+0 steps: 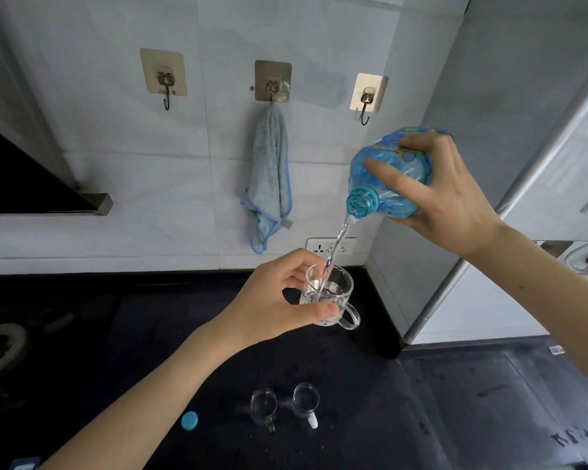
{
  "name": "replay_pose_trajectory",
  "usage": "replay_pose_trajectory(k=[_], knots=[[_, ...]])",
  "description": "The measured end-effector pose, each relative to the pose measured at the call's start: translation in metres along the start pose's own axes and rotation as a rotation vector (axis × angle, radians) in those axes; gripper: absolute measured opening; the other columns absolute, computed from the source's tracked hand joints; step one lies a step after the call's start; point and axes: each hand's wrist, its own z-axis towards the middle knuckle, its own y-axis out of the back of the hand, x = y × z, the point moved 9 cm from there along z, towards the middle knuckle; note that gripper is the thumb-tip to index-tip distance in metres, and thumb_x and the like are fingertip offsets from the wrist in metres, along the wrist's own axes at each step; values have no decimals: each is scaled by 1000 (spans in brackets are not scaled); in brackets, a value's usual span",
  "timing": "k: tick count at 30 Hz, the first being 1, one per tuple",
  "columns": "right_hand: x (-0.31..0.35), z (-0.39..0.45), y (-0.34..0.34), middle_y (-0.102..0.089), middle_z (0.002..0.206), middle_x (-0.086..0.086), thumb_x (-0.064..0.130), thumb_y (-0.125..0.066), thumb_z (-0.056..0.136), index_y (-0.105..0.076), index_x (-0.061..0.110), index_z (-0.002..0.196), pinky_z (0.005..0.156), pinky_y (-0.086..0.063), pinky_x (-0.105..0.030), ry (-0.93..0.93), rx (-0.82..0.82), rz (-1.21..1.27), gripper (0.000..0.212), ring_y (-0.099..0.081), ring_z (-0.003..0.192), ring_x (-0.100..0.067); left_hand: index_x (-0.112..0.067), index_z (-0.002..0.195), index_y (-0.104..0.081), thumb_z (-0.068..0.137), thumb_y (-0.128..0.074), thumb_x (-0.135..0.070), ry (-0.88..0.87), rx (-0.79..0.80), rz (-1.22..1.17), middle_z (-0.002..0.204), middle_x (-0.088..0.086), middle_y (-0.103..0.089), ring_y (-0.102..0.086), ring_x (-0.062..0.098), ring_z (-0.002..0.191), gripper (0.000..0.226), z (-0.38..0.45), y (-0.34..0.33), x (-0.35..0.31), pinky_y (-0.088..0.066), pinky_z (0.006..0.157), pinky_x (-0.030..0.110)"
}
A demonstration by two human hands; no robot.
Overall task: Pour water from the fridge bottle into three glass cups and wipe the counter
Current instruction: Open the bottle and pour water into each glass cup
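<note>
While water streams, right hand (455, 201) grips tilted bottle (387, 174), mouth low for aim; left hand (279, 300) wraps cup (330, 296), lifted off counter (353, 385) to meet stream; two cups (263, 407) below, beside cap (189, 420); towel (272, 174) hung for wiping.

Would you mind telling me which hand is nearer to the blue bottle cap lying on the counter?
Left. The left hand grips a glass cup above and right of the cap; the right hand holds the bottle farther up.
</note>
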Motion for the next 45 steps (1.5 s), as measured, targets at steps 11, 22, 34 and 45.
replay_pose_trajectory(k=[11, 22, 34, 45], knots=[[0, 2, 4, -50, 116, -36, 30, -69, 92, -45, 19, 134, 89, -46, -56, 10, -5, -15, 50, -44, 109, -44, -26, 105, -62, 72, -85, -20, -11, 2, 11, 101, -8, -70, -65, 14, 100, 41, -3, -2, 0, -51, 91, 22], [8, -10, -2, -48, 116, -33, 33, -65, 94, -47, 18, 134, 90, -45, -54, 16, -1, -9, 47, -45, 109, -43, -28, 105, -62, 70, -85, -22, -34, -14, -17, 102, -8, -69, -65, 14, 100, 42, -2, -7, 2, -51, 89, 20], [36, -64, -33, -48, 115, -28, 43, -50, 98, -48, 19, 130, 87, -50, -48, -139, 53, 164, 41, -47, 110, -37, -19, 108, -63, 68, -85, -25, -53, -23, -78, 104, -6, -68, -65, 18, 101, 45, 1, -14, 10, -51, 89, 23], [27, -174, -88, -37, 116, -1, 26, -87, 70, -40, 37, 138, 93, -49, -28, -706, 130, 460, 83, -50, 108, -17, -22, 106, -63, 68, -85, -20, -1, 23, -36, 104, -12, -69, -65, 9, 102, 44, 5, -38, 50, -49, 86, 15]])
